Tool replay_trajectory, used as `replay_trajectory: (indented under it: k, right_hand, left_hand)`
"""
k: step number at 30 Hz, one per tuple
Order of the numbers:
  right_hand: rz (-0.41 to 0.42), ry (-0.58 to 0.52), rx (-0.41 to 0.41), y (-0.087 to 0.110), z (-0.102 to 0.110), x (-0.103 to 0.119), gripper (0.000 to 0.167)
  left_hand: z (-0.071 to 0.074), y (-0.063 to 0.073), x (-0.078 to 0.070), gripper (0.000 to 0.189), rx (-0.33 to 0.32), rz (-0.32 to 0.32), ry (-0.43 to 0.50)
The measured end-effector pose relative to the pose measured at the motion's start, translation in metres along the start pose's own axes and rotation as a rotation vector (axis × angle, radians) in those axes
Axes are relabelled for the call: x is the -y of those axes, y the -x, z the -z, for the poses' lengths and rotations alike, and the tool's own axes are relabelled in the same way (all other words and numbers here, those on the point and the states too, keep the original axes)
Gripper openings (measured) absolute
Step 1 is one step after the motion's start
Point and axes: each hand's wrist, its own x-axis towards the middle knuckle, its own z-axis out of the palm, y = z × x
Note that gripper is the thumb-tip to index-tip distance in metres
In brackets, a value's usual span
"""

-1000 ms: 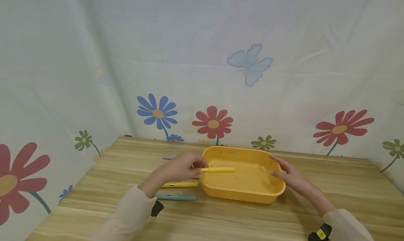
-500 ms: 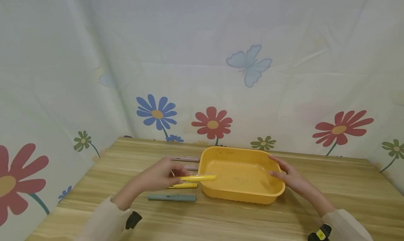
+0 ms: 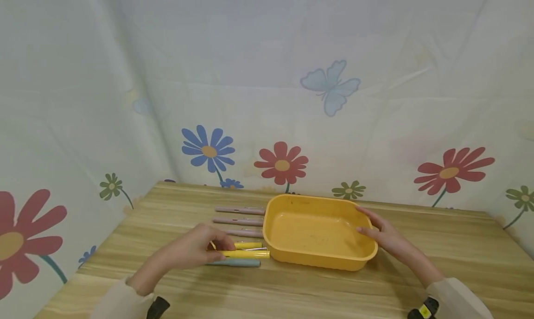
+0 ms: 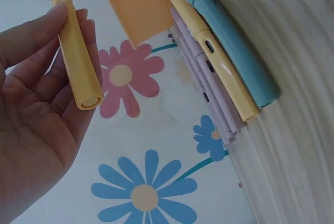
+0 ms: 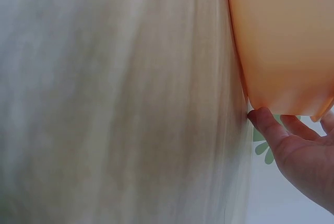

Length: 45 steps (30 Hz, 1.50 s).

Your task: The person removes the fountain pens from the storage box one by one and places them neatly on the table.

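Note:
My left hand [image 3: 187, 248] pinches a yellow pen [image 3: 248, 254] between thumb and fingers, just left of a yellow plastic tub [image 3: 317, 259]. In the left wrist view the held pen [image 4: 78, 59] slants down across the fingers, one end toward the camera. On the table beneath lie another yellow pen [image 3: 250, 245] and a blue-green pen [image 3: 242, 263], both partly hidden by the hand and held pen. Beyond them, three mauve pens [image 3: 238, 221] lie side by side. My right hand [image 3: 392, 239] holds the tub's right end, thumb over the rim, fingers along the outside.
The wood-grained table [image 3: 292, 296] reaches back to a flower-printed cloth [image 3: 258, 101]. The tub stands near the table's back, close to the right-hand ends of the pens. A black wrist device [image 3: 423, 308] sits at the right cuff.
My left hand has carried the yellow pen from over the tub leftward and nearer to me, above the lying pens. The mauve pens have come into fuller view. The right hand stays put.

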Motion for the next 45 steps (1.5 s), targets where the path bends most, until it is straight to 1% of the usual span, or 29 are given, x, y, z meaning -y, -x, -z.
replay_trajectory:
  k: [4,9,12,15,17,20,29,42,45]
  right_hand:
    - [0.003,-0.003,-0.003,-0.001,0.000,-0.002,0.062]
    - [0.010,-0.002,-0.010,-0.001,0.000,-0.004,0.061]
    - [0.010,0.001,-0.008,0.000,0.001,-0.003,0.061]
    - [0.009,0.001,-0.007,0.000,0.001,-0.003,0.062]
    - [0.004,0.001,-0.008,0.000,0.001,-0.002,0.062]
    - [-0.004,0.003,-0.011,0.000,0.001,-0.002,0.062]
    - [-0.003,0.006,-0.012,0.000,0.000,-0.002,0.061]
    - [-0.019,-0.006,-0.005,0.000,0.001,-0.002,0.062]
    - [-0.021,-0.003,-0.003,0.000,0.001,-0.002,0.062]
  left_hand:
    - [-0.002,0.006,0.003,0.014,0.013,0.019,0.020]
    - [-0.005,0.011,0.007,0.015,0.026,0.020,0.035]
    - [-0.007,0.013,0.009,0.015,0.037,0.042,0.050]
    - [-0.010,0.015,0.010,0.016,0.058,0.051,0.044]
    - [-0.012,0.016,0.012,0.016,0.069,0.045,0.023]
    - [-0.016,0.017,0.015,0.016,0.082,0.025,0.002]
    - [-0.023,0.017,0.023,0.019,0.111,0.034,0.006]
    - [-0.028,0.014,0.028,0.020,0.126,0.082,-0.026]
    - [-0.028,0.014,0.029,0.021,0.128,0.075,-0.049]
